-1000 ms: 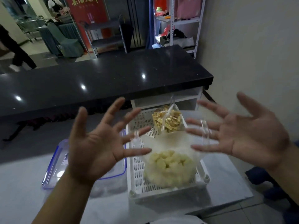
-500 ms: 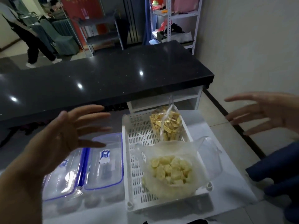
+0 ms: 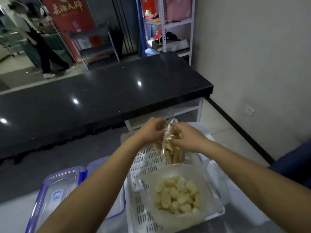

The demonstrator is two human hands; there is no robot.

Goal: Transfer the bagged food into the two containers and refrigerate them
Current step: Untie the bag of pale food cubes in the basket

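Task barely begun. Left hand (image 3: 152, 130) and right hand (image 3: 185, 137) both pinch the knotted bag of yellow strips (image 3: 170, 148) at the white crate's (image 3: 144, 158) far end. Bag of pale chunks (image 3: 176, 192) sits open nearer. Lidded containers (image 3: 58, 187) unfilled on the table (image 3: 13, 214); refrigeration remains.

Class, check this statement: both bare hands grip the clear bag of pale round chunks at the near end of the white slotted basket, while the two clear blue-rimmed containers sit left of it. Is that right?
Not quite. The head view shows the left hand and right hand gripping the clear bag of yellow-brown strips at the far end of the white slotted basket. The clear bag of pale round chunks lies untouched at the near end. The clear blue-rimmed containers do sit left.
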